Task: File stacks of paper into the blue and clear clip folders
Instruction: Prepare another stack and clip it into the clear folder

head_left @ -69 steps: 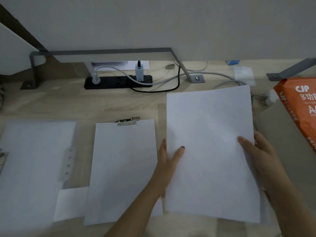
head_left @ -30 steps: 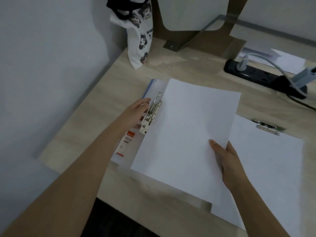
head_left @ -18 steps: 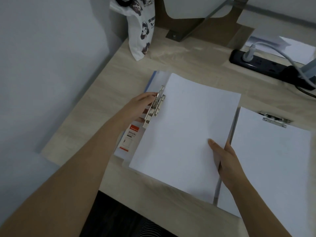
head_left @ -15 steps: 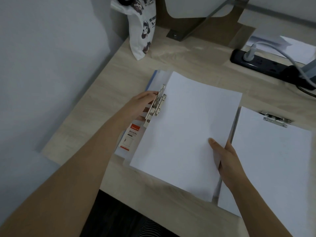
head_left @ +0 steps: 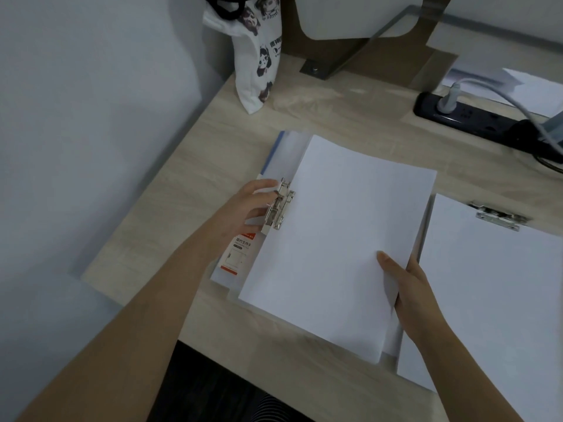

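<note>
- The left hand reaches in from the lower left. Its fingers curl onto the metal clip, with the thumb under the fingers on the clip's outer side.
- The clip stands raised at the left edge of the stack, just beyond the left fingertips.
- The right hand pinches the stack at its right edge, thumb on top of the sheets and fingers underneath.
- The stack lies between the two hands, turned at an angle, on the open blue folder.
- The folder's blue edge shows beyond the left hand. A pale strip of it also shows under the stack's near edge.
- An orange-and-white label on the folder lies just under the left wrist.
- Right of the right hand a second stack lies flat on the counter, under a second clip at its far edge.
- Beyond the left hand a printed tote bag stands by the wall.
- Far beyond the right hand lies a black power strip with plugs in it.
</note>
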`<state>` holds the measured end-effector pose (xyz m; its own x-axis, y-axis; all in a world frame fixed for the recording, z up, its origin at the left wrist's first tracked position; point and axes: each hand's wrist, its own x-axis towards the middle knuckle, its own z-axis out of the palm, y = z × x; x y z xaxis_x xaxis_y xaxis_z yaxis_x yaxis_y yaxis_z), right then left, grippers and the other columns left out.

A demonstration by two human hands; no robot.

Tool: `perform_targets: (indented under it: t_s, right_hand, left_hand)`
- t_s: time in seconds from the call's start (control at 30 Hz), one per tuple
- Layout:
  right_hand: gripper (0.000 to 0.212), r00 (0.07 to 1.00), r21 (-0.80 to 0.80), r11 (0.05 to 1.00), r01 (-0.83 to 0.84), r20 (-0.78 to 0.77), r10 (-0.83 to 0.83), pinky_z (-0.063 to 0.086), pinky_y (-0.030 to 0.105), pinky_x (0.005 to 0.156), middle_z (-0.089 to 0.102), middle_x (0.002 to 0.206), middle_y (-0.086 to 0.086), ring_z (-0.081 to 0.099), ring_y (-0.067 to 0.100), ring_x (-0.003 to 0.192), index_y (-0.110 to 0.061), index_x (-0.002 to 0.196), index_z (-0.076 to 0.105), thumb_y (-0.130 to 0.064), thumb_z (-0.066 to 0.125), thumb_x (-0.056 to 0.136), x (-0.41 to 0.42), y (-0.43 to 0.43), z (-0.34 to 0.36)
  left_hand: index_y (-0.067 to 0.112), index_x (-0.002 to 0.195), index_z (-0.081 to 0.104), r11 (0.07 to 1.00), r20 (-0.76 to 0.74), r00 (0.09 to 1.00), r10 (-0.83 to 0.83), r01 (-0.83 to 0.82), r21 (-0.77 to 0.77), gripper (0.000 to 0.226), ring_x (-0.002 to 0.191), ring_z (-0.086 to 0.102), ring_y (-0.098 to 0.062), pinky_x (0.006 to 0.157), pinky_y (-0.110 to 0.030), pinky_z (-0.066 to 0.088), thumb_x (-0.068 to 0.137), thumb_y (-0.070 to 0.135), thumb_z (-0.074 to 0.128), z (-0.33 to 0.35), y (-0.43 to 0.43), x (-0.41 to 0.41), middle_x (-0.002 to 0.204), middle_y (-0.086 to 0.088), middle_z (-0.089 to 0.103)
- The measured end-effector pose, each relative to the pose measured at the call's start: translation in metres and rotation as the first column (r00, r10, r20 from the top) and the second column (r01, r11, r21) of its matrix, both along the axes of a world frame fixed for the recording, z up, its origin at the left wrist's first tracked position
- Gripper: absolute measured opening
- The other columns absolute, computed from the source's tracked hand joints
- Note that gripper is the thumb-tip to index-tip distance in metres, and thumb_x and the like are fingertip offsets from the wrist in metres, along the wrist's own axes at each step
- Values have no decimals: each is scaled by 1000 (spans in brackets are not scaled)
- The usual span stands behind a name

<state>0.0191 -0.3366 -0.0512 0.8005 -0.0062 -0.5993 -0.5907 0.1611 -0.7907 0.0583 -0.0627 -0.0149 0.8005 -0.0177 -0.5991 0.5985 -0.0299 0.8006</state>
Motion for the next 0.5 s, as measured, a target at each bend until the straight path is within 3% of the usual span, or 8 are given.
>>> perform_targets:
  t_s: [0.07, 0.17, 0.27, 0.33, 0.4, 0.5]
  right_hand:
    - [17, 1000, 0, 1000, 0, 2, 0, 52, 25, 64, 73, 88, -10, 71, 7, 75, -31, 98, 61, -18, 57, 88, 0, 0, 0]
    - [16, 1000, 10, 1000, 5, -2, -5, 54, 21, 58, 72, 90, -8, 71, 7, 74, -29, 98, 61, -17, 56, 88, 1, 0, 1]
    - [19, 1000, 4, 1000, 8, -11, -8, 54, 21, 58, 70, 96, -6, 71, 10, 77, -27, 105, 59, -18, 57, 88, 1, 0, 1]
    - [26, 1000, -8, 1000, 14, -18, -14, 54, 24, 61, 68, 102, -3, 69, 16, 85, -24, 113, 57, -19, 57, 88, 0, 1, 2]
    - [30, 1000, -6, 1000, 14, -14, -14, 51, 27, 67, 67, 106, -1, 66, 20, 93, -22, 118, 55, -19, 56, 88, 0, 2, 2]
    - [25, 1000, -10, 1000, 7, -12, -7, 50, 27, 67, 68, 103, -1, 65, 19, 91, -24, 113, 56, -18, 56, 89, 1, 3, 3]
  left_hand:
    - [33, 120, 52, 999, -44, 999, 30, -31, -10, 49, 88, 60, -9, 74, -25, 48, 73, 44, 57, -2, 1, -5, 110, 5, 61]
    - [25, 128, 49, 1000, -92, 996, 2, 1, 28, 46, 105, 60, -10, 69, -24, 46, 87, 47, 51, 0, 2, -11, 120, 3, 60]
    - [25, 123, 51, 996, -112, 994, -13, 23, 89, 43, 100, 60, -7, 71, -26, 47, 90, 50, 43, 2, -1, -10, 119, 3, 60]
    - [26, 123, 52, 990, -140, 989, -38, 57, 132, 46, 106, 58, -10, 81, -30, 48, 89, 55, 41, 5, -2, -8, 124, 1, 59]
    - [23, 132, 48, 979, -185, 979, -84, 116, 167, 62, 120, 53, -18, 95, -35, 44, 85, 63, 39, 6, -1, -8, 134, -2, 54]
    - [26, 135, 47, 955, -239, 959, -154, 206, 214, 87, 120, 54, -23, 107, -44, 39, 68, 82, 40, 8, 4, -9, 136, -5, 53]
